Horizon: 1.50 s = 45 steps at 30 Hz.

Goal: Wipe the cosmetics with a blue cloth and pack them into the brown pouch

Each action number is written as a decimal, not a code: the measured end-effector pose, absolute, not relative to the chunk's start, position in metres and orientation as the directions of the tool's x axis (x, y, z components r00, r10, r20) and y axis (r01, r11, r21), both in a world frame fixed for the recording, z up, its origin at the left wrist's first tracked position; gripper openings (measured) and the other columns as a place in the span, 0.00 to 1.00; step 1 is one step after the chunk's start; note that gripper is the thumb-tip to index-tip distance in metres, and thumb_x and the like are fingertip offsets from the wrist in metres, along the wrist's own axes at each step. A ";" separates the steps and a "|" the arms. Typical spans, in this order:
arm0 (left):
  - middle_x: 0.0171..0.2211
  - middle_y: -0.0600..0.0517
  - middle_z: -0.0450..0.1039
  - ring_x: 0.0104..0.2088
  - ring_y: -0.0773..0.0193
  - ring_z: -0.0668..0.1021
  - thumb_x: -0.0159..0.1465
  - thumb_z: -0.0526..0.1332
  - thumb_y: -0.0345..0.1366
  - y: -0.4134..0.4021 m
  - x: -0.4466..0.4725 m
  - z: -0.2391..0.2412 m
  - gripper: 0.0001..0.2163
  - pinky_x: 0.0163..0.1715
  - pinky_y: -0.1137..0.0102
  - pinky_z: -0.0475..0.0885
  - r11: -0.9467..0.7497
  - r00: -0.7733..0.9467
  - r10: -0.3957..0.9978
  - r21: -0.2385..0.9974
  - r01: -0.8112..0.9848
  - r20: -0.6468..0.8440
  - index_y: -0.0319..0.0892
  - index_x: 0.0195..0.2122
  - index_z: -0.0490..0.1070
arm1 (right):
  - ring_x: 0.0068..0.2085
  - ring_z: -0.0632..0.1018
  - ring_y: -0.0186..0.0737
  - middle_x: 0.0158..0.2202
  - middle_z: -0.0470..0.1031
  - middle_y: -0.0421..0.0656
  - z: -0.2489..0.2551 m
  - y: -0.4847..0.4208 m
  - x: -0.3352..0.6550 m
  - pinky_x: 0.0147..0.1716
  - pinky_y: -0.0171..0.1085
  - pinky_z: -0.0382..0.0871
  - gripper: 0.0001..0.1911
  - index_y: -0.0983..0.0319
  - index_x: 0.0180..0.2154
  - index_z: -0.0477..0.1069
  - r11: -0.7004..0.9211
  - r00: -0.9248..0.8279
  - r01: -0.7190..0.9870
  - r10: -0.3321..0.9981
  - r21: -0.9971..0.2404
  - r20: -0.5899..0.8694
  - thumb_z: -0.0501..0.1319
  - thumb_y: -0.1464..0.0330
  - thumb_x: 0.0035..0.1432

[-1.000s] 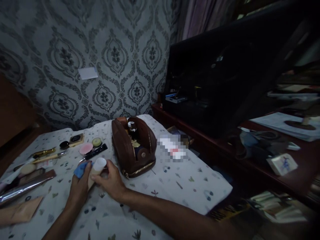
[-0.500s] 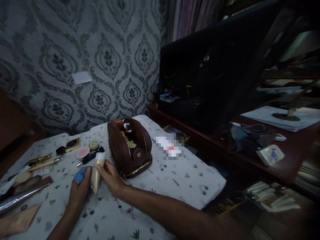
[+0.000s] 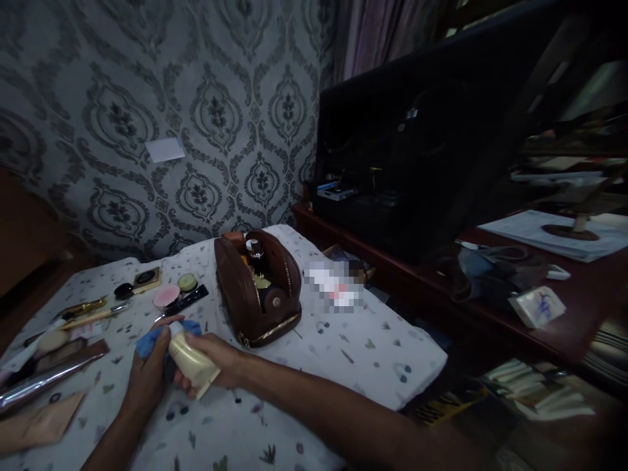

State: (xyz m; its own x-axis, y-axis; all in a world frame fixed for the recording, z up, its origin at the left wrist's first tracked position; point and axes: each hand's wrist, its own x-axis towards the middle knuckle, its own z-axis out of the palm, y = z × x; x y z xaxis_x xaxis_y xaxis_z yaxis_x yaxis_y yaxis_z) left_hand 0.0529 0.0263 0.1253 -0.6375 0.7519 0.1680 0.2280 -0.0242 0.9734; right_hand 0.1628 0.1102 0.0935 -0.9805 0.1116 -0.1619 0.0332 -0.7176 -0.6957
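The glossy pale-gold squeeze tube point(image 3: 192, 361) is between my two hands, slanted, its flat crimped end nearest me. Leftmost, a flat peach packet point(image 3: 44, 422) lies on the white plant-printed sheet point(image 3: 318, 353). I see my left hand point(image 3: 148, 376) angled up from the lower edge, clenching a crumpled blue cloth point(image 3: 147, 344), thumb at the tube's capped end. My right hand point(image 3: 223, 360) grasps the tube, thumb on top, fingers curled beneath, forearm stretched diagonally. Just beyond stands a boxy brown smooth-sided bag point(image 3: 255, 317), gold zip parted; rightward, the sheet runs to a corner short of the dark-red desk point(image 3: 596, 288).
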 end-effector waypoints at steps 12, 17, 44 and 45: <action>0.23 0.56 0.65 0.25 0.64 0.69 0.59 0.59 0.52 0.026 0.034 0.129 0.16 0.26 0.72 0.66 -0.036 -0.467 0.826 0.857 0.515 0.315 0.42 0.28 0.67 | 0.20 0.71 0.33 0.22 0.71 0.38 0.101 0.108 0.168 0.21 0.32 0.66 0.21 0.63 0.32 0.67 -0.321 -0.929 0.094 0.312 -0.942 -0.199 0.59 0.50 0.60; 0.22 0.57 0.63 0.25 0.65 0.68 0.60 0.57 0.50 0.026 0.038 0.137 0.15 0.27 0.72 0.64 0.009 -0.485 0.808 0.816 0.578 0.335 0.42 0.27 0.66 | 0.30 0.72 0.36 0.29 0.69 0.35 0.105 0.104 0.174 0.28 0.33 0.62 0.26 0.59 0.47 0.66 0.281 -0.800 0.106 0.594 -0.954 0.086 0.68 0.56 0.50; 0.32 0.53 0.69 0.31 0.63 0.72 0.55 0.67 0.47 0.013 0.006 0.151 0.18 0.30 0.71 0.67 -0.089 -0.321 0.921 0.922 0.378 0.220 0.41 0.41 0.73 | 0.40 0.73 0.43 0.38 0.71 0.42 0.101 0.106 0.169 0.42 0.40 0.66 0.18 0.60 0.41 0.65 0.470 -0.647 0.041 0.685 -0.882 0.335 0.64 0.68 0.46; 0.31 0.53 0.69 0.31 0.63 0.72 0.54 0.67 0.47 0.013 0.005 0.151 0.17 0.30 0.71 0.67 -0.081 -0.322 0.922 0.923 0.377 0.213 0.41 0.40 0.73 | 0.40 0.73 0.43 0.38 0.71 0.42 0.100 0.107 0.169 0.42 0.41 0.66 0.18 0.61 0.41 0.65 0.476 -0.648 0.035 0.680 -0.879 0.342 0.64 0.68 0.46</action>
State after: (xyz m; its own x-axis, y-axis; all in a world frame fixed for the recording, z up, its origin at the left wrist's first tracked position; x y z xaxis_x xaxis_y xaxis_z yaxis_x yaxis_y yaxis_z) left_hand 0.0048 0.0128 0.1506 -0.3222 0.9225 0.2126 0.3767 -0.0811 0.9228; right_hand 0.1689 0.1067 0.1001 -0.6482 0.6801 0.3425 0.0352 0.4761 -0.8787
